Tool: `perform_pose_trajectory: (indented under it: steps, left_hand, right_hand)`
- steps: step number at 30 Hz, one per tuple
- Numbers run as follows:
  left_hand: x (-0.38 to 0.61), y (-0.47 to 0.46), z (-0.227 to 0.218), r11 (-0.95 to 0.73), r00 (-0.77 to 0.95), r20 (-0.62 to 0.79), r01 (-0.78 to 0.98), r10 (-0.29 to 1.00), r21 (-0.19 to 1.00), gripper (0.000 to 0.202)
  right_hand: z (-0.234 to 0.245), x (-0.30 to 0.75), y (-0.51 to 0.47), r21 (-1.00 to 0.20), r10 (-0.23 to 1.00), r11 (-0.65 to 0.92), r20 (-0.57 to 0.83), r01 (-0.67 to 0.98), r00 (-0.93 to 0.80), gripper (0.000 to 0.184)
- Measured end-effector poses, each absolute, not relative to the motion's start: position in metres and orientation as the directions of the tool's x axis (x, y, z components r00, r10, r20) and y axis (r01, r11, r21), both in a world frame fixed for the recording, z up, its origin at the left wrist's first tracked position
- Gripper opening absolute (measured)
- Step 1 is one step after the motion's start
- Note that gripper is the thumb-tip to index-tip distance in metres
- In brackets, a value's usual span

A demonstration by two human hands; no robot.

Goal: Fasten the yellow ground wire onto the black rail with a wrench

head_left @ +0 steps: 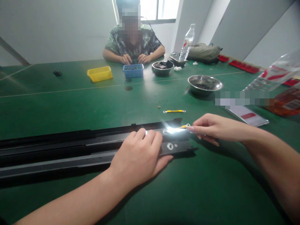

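Observation:
A long black metal rail (pixel 70 147) lies across the green table (pixel 199 187) in front of me. My left hand (pixel 139 154) rests on its right end with the fingers curled, pressing it down beside a round hole (pixel 170 146). My right hand (pixel 211 126) pinches a short yellow wire with a ring terminal (pixel 185 126) and holds its tip at the rail's end, where glare hides the contact point. A second yellow wire with ring terminals (pixel 174 111) lies loose just beyond the rail, with a small nut (pixel 159 107) beside it.
A steel bowl of dark parts (pixel 205 83) stands at the right, a second bowl (pixel 162 67), a blue bin (pixel 133 70) and a yellow bin (pixel 99 73) farther back. A person sits across the table. A water bottle (pixel 187 42), a bag and papers lie right.

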State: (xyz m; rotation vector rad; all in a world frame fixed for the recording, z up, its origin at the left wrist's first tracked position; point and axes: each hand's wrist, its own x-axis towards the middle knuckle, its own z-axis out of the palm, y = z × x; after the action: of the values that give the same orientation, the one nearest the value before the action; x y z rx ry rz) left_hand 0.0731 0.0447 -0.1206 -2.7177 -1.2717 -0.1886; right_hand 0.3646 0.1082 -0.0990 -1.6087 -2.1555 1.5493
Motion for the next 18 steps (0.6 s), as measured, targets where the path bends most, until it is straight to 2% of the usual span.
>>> perform_pose_trajectory:
  steps: [4,9,15,18]
  left_hand:
    - [0.073,0.044,-0.120,-0.634,0.635,0.167,0.771,0.754,-0.068,0.046]
    - [0.073,0.042,-0.118,-0.634,0.636,0.163,0.770,0.754,-0.071,0.045]
    - [0.074,0.044,-0.118,-0.631,0.635,0.151,0.772,0.758,-0.076,0.044]
    - [0.074,0.044,-0.118,-0.631,0.634,0.151,0.772,0.759,-0.072,0.044]
  right_hand:
    - [-0.102,0.366,0.109,-0.719,0.754,-0.077,-0.495,0.691,-0.431,0.054]
    - [-0.103,0.364,0.112,-0.753,0.849,-0.184,-0.445,0.631,-0.284,0.057]
    - [-0.103,0.356,0.112,-0.867,0.957,-0.015,-0.156,0.498,-0.244,0.055]
    - [-0.108,0.353,0.111,-0.897,0.962,0.028,-0.095,0.441,-0.255,0.053]
